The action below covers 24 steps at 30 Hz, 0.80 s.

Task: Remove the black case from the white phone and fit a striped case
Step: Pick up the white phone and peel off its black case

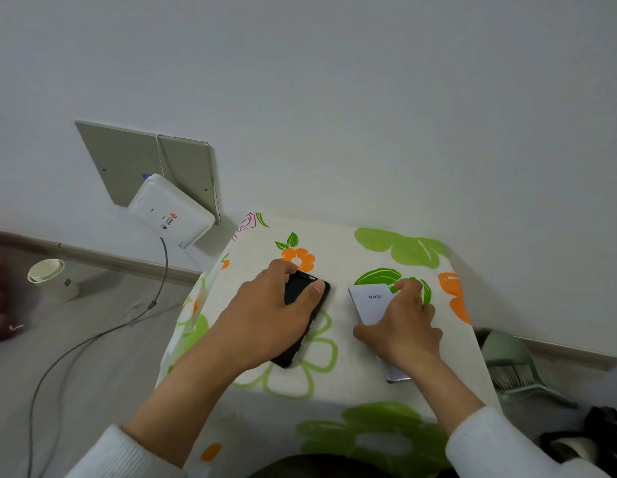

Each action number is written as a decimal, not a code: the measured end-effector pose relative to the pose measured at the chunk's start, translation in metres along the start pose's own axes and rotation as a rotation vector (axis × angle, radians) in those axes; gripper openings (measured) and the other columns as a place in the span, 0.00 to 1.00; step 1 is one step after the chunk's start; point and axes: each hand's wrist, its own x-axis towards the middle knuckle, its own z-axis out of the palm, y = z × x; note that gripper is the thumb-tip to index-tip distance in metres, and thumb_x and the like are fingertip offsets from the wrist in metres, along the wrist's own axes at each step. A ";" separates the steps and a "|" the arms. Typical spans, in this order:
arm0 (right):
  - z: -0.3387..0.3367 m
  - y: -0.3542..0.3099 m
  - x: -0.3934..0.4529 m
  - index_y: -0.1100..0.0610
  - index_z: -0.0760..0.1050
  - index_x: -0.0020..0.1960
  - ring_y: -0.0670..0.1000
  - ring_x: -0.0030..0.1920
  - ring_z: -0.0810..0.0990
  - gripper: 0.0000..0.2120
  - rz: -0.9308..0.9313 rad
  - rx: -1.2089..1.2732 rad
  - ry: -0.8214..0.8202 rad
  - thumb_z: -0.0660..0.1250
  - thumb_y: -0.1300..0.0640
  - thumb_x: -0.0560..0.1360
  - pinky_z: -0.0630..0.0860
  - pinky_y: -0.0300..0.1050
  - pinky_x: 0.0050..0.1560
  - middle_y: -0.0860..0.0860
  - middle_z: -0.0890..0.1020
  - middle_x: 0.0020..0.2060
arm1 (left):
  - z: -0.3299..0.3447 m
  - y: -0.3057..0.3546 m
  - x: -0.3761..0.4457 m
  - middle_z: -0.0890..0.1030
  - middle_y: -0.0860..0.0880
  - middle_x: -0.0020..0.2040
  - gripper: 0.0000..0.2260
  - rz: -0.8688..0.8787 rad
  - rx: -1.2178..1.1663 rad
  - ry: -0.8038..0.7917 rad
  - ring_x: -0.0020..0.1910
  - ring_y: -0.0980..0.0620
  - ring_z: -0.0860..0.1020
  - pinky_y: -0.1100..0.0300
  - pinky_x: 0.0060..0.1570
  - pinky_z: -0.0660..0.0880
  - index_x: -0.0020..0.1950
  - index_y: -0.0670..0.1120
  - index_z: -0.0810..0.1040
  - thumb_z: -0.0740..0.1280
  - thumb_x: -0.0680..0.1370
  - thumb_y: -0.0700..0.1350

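Observation:
The black case (301, 288) lies on the flower-patterned cloth of a small table (338, 243), open side up, with my left hand (265, 315) spread over it and gripping its edges. To its right the white phone (370, 303) lies back side up, its small logo showing. My right hand (403, 326) covers the phone's near half, fingers curled on its right edge and thumb at its left edge. No striped case is in view.
A white router (170, 210) leans on a wall panel at the left, its cable (93, 339) trailing over the floor. Stacked paper cups (50, 276) stand on the floor far left. A green dustpan with a brush (514, 370) sits right of the table.

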 end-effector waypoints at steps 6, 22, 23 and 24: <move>-0.010 -0.009 -0.003 0.45 0.51 0.57 0.56 0.58 0.67 0.42 -0.077 0.073 -0.041 0.74 0.43 0.54 0.66 0.54 0.51 0.46 0.65 0.54 | -0.001 0.001 0.001 0.74 0.55 0.67 0.24 -0.033 -0.079 -0.028 0.56 0.55 0.75 0.62 0.46 0.72 0.71 0.56 0.69 0.59 0.78 0.65; -0.058 -0.048 -0.046 0.38 0.52 0.58 0.51 0.55 0.71 0.38 -0.477 0.324 0.046 0.69 0.43 0.54 0.75 0.53 0.50 0.36 0.66 0.54 | -0.009 0.015 0.001 0.81 0.46 0.65 0.28 -0.345 -0.875 -0.177 0.61 0.42 0.81 0.46 0.62 0.77 0.70 0.44 0.74 0.59 0.80 0.63; -0.059 -0.049 -0.049 0.38 0.53 0.59 0.51 0.55 0.71 0.38 -0.499 0.327 0.036 0.69 0.45 0.54 0.76 0.54 0.50 0.37 0.67 0.54 | -0.010 0.016 0.001 0.82 0.44 0.64 0.28 -0.357 -0.922 -0.197 0.60 0.41 0.82 0.45 0.63 0.76 0.70 0.43 0.74 0.59 0.80 0.63; -0.059 -0.050 -0.052 0.38 0.53 0.60 0.51 0.55 0.71 0.38 -0.517 0.329 0.025 0.70 0.46 0.55 0.77 0.54 0.50 0.39 0.67 0.55 | -0.010 0.017 0.000 0.84 0.43 0.63 0.28 -0.362 -0.958 -0.216 0.60 0.40 0.82 0.45 0.64 0.76 0.68 0.42 0.76 0.58 0.81 0.63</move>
